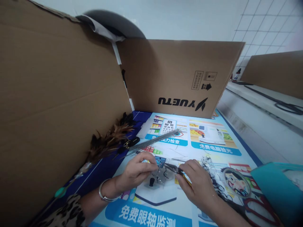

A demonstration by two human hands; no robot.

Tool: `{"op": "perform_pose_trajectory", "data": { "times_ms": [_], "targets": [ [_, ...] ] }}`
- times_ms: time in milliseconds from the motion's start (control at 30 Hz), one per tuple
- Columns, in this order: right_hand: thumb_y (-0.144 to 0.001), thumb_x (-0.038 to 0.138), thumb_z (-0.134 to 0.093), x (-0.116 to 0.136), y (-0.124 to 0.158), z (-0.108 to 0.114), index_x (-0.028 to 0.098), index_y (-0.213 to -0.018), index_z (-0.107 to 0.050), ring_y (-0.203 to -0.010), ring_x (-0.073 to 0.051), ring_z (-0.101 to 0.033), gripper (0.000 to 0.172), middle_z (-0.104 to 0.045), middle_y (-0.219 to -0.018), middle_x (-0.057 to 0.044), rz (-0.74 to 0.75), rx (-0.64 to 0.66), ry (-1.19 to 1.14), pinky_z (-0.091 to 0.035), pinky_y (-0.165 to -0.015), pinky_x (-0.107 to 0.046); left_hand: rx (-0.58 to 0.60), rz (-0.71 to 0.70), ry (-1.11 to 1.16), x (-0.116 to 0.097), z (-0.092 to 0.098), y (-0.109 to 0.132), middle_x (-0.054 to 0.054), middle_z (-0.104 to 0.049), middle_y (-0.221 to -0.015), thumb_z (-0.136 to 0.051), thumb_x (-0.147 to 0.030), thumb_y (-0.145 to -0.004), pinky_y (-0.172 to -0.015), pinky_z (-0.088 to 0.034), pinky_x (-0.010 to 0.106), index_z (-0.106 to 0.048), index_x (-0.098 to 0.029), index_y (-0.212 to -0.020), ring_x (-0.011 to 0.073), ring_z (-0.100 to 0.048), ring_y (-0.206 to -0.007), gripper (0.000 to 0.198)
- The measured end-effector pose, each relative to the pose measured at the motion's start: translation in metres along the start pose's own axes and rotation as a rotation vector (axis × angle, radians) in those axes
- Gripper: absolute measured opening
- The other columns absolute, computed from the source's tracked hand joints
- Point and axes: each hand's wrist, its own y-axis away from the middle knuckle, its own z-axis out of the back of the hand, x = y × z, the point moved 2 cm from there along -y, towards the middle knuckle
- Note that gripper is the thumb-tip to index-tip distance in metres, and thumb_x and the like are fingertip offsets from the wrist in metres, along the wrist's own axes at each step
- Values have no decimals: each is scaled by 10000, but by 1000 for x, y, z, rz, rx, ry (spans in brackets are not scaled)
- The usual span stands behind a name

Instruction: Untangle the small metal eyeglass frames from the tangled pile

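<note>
My right hand (197, 181) is closed around a pair of pliers (174, 168) with dark jaws and a bit of yellow on the handle. The jaws point left, toward my left hand (142, 167). My left hand is closed in a pinch just left of the pliers' tip; what lies between its fingers is too small to name. Small dark and clear pieces (161, 180) lie or hang below the pliers, and I cannot tell which. A bundle of thin straight wires (158, 138) lies beyond both hands. Curled wire bits (208, 165) are scattered right of my right hand.
Brown feathers (107, 137) lie along the left cardboard wall (59, 78). Another cardboard panel (180, 72) stands at the back. On the right are a clear round dish (236, 182), red-handled scissors (260, 208) and a teal item (274, 186). A printed sheet (151, 195) covers the table.
</note>
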Motion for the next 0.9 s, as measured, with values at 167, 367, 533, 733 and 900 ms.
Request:
{"op": "perform_pose_trajectory", "data": {
  "times_ms": [167, 367, 533, 733, 900],
  "targets": [
    [-856, 259, -489, 1, 0, 2, 168, -951, -569, -816, -216, -485, 154, -545, -837, -79, 32, -19, -16, -404, -692, -350, -103, -118, -127, -5, -2, 3, 47, -603, -859, -606, -1, -719, -705, -497, 312, -615, -263, -1063, 175, -579, -803, 433],
    [-828, 226, -531, 4, 2, 6, 164, -956, -554, -820, -218, -485, 144, -551, -855, -84, 86, -65, -26, -406, -689, -351, -105, -245, -162, -10, 0, -6, 72, -623, -808, -603, -21, -734, -658, -496, 319, -641, -161, -960, 173, -587, -750, 269],
    [-825, 243, -536, 5, 2, 9, 160, -968, -557, -833, -226, -498, 167, -564, -881, -95, 44, -134, 22, -410, -718, -368, -30, -188, -96, -11, 1, -13, 97, -647, -820, -525, -119, -826, -692, -504, 337, -622, -154, -934, 180, -606, -767, 148],
    [-851, 312, -489, -5, -5, 24, 205, -913, -602, -815, -223, -520, 168, -582, -827, -64, -143, 167, 112, -426, -691, -346, 0, -159, -90, -1, -3, -8, 86, -660, -849, -521, -101, -817, -751, -493, 347, -596, -167, -952, 173, -606, -799, 168],
    [-859, 317, -478, 3, -5, 34, 192, -920, -601, -813, -218, -502, 186, -576, -831, -66, -46, 108, 165, -401, -725, -354, 3, -151, -113, 3, -6, -4, 78, -644, -858, -543, -82, -794, -756, -487, 350, -593, -178, -959, 173, -595, -805, 197]
  ]
}}
